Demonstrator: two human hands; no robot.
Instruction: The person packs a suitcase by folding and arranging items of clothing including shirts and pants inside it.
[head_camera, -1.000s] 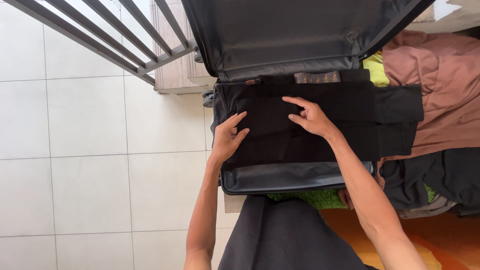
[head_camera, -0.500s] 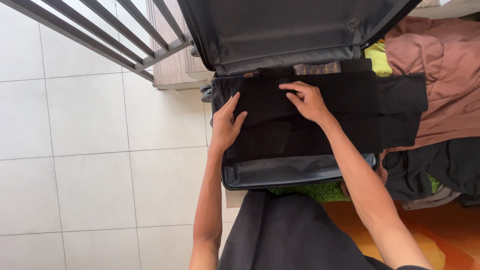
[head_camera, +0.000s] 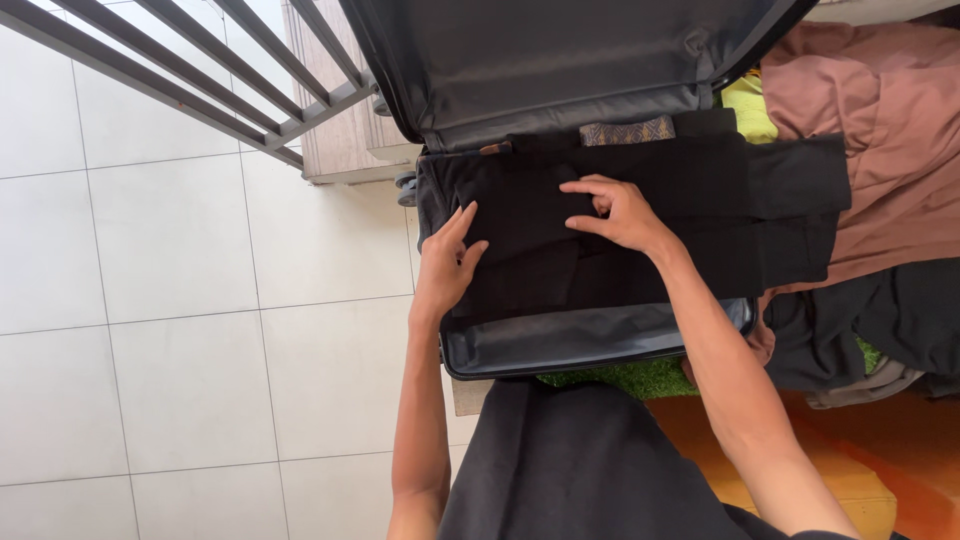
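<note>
Seen from above: two bare hands resting flat on a folded black garment lying in the lower half of an open dark suitcase. Left hand spread open, palm down, at the garment's left edge beside the suitcase wall. Right hand near the garment's middle, fingers loosely curled and pressing the cloth, not clamped around anything. Hands apart, not touching each other. One end of the garment hanging over the suitcase's right rim. Raised lid with grey lining standing open behind. One patterned brown cloth tucked at the back edge under the black layer, mostly hidden. To the right, outside the case: one pink-brown garment, a strip of yellow cloth, and a dark heap, possibly more than one piece, hard to separate. Green turf mat peeking from under the front edge. White floor tiles to the left, grey metal railing at upper left. Black clothing on the lap at the bottom.
</note>
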